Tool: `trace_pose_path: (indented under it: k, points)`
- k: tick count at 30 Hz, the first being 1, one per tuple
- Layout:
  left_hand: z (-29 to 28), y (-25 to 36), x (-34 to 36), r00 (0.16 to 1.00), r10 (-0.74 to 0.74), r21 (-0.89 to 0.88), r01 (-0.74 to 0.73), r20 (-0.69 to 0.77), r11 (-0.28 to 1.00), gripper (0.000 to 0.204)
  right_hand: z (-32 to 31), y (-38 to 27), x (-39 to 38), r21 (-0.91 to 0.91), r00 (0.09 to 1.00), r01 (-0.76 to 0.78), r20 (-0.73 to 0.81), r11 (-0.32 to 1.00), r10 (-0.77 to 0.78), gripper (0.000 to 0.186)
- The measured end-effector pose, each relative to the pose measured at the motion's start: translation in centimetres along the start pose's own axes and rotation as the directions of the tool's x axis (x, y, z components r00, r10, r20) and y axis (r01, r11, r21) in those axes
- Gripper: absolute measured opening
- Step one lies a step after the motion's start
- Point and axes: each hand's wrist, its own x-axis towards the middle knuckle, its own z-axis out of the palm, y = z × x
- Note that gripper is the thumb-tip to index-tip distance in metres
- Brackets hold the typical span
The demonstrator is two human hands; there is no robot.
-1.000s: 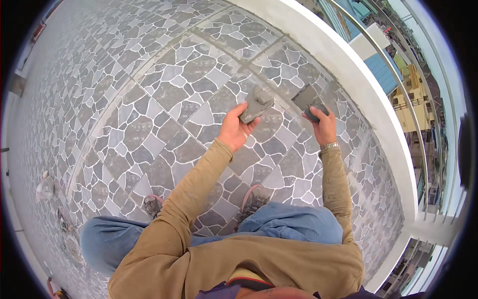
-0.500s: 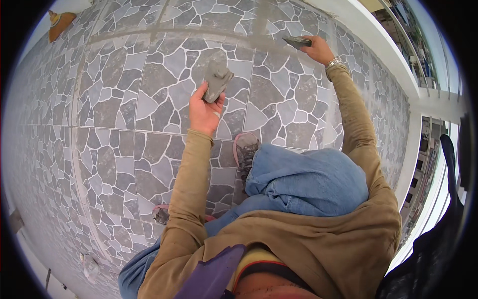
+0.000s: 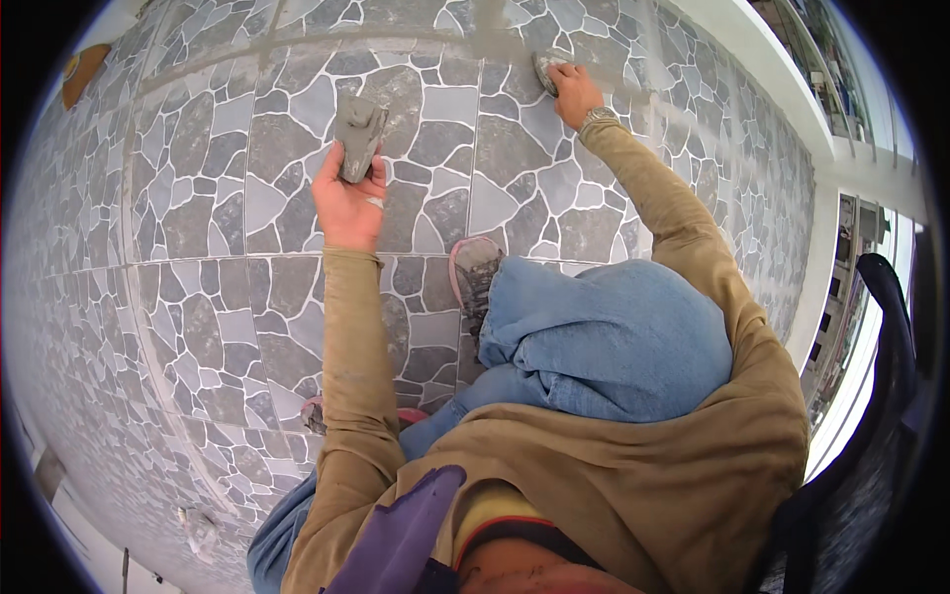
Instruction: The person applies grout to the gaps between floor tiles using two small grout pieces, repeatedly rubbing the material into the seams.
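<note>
My left hand [image 3: 348,206] is closed on the lower end of a flat piece heaped with wet grey mortar [image 3: 359,129], held above the tiled floor. The mortar hides what the piece is made of. Out to the far right, my right hand [image 3: 578,97] grips a small flat mortar-smeared tool [image 3: 544,71]; its exact kind cannot be made out. That tool is at the floor beside a grey-smeared tile joint [image 3: 500,42]. Whether its edge touches the tile is hard to see.
Stone-patterned tiles [image 3: 287,292] spread all around me. One shoe [image 3: 477,277] stands in front of my bent knee. A white ledge with railings [image 3: 792,89] runs along the right. An orange-brown object [image 3: 85,75] lies far left, and a crumpled clear bag [image 3: 198,533] near left.
Both hands have shifted left, the left one also slightly farther away. The tool in my right hand has turned from nearly level to steeply slanted, and that hand is now palm-down over it.
</note>
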Motion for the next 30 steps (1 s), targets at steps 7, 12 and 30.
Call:
trace_pose_path:
  k: [7,12,30]
  points:
    - [-0.3,2.0,-0.4,0.996,0.09,0.028,-0.09,-0.011,0.996,0.032,-6.0,1.5,4.4,0.133,0.973,0.082,0.204,0.988,-0.108,0.043]
    - [-0.2,2.3,0.2,0.993,0.117,0.044,-0.115,-0.032,0.992,0.032,-5.5,-0.7,12.5,0.202,0.831,0.533,0.057,0.821,-0.554,0.045]
    - [-0.6,3.9,-2.3,0.986,0.167,0.035,-0.166,-0.029,0.986,0.034,-6.5,8.6,5.9,0.054,0.701,0.576,0.481,0.816,-0.527,0.076]
